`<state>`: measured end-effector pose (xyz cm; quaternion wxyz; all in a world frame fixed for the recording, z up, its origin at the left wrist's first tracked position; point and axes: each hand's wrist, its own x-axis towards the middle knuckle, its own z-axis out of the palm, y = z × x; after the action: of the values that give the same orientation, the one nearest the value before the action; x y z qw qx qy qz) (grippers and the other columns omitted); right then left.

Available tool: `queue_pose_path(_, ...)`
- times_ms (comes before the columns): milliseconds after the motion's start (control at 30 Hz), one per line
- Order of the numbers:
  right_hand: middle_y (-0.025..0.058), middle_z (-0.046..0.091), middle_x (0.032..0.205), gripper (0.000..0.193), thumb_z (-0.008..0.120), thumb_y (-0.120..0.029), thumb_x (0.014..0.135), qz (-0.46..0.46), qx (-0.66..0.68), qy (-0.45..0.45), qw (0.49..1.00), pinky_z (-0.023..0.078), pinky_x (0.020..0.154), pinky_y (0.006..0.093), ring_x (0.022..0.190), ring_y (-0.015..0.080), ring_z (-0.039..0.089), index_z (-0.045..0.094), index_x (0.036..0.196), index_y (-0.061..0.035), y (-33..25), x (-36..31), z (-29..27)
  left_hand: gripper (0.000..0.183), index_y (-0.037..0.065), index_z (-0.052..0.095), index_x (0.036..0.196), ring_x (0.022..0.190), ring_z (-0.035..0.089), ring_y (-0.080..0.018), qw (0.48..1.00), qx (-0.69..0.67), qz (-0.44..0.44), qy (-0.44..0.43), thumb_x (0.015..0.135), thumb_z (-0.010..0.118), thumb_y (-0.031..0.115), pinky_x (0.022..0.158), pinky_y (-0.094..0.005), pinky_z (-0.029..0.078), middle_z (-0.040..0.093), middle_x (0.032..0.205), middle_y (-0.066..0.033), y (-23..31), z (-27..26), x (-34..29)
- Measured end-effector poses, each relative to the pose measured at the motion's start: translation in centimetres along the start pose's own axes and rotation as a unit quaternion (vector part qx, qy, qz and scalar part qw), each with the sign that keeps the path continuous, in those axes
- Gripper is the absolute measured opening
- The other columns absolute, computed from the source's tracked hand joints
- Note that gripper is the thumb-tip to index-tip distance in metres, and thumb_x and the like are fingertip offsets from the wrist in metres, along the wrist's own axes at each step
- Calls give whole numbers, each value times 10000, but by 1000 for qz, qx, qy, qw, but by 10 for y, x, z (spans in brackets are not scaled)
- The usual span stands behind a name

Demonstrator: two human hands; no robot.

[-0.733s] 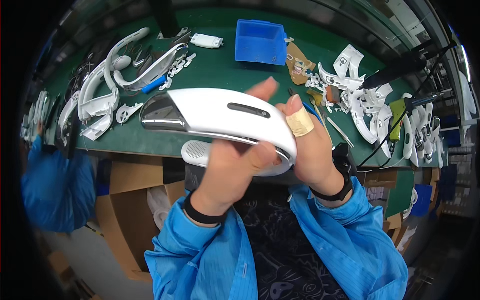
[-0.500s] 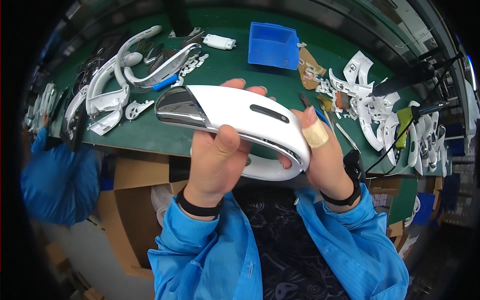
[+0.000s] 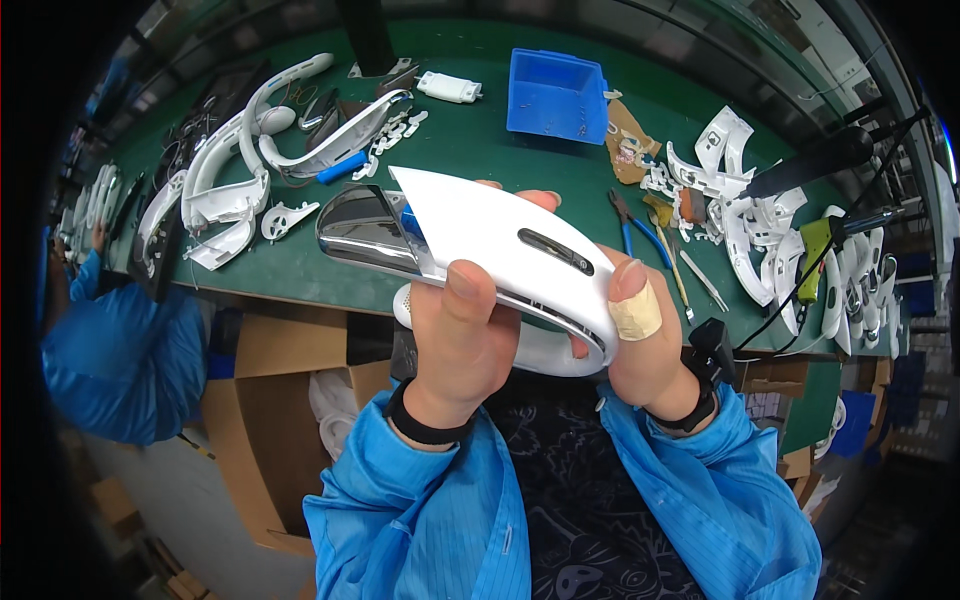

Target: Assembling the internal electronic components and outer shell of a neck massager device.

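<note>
A white U-shaped plastic device [image 3: 480, 215], shaped like a neckband, is held between both hands above the table's front edge. My left hand [image 3: 460, 335] is closed around its near side, thumb pressed on the lower edge of the white cover. At its left end sits a glossy dark cap [image 3: 365, 228]; a gap shows between cap and cover, with a bit of blue inside. My right hand [image 3: 645, 335], its thumb wrapped in a tan bandage, grips the bent right end. A dark oval slot [image 3: 556, 251] lies in the cover. Most fingers are hidden behind the device.
On the green table [image 3: 460, 135] stands a blue bin [image 3: 557, 97]. White curved shells [image 3: 225, 205] lie at the left. Blue-handled pliers [image 3: 640, 228], tweezers [image 3: 705, 278] and a pile of white parts [image 3: 745, 205] are at the right. A cardboard box [image 3: 270, 420] stands below; a blue-clad person [image 3: 120, 365] is at left.
The white cover has come apart from the dark cap at the left end, opening a gap. My left thumb has shifted up onto the cover's edge. The pliers now show more fully.
</note>
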<state>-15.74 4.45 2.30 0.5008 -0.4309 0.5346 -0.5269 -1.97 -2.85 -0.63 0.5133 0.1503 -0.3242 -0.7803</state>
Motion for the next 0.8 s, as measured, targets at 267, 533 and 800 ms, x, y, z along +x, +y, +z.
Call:
queue_pose_path(267,33,552,660,548,419,-487,1058,-33,-8,36,999,394,515,260,582,96,527,567,818,-17,7,-5,5,947,-63,525,1305,971,683,-226,997,79,5,26,825,668,740,786,-340,589,656,1148,-187,-6,7,-4)
queue_pose_path(533,37,556,647,557,418,-490,1058,-30,8,45,999,395,510,267,575,100,529,576,824,-11,9,-7,5,849,84,472,1327,1037,635,-200,992,122,15,-6,875,513,801,880,-339,549,630,1224,-155,-10,9,-8)
queue_pose_path(800,35,563,678,538,446,-494,1056,-9,4,-26,1000,425,531,260,604,93,551,578,857,-12,11,-5,-8,1045,78,466,1358,1053,612,-200,994,100,30,19,712,522,898,923,-350,535,612,1182,-117,-15,8,-4)
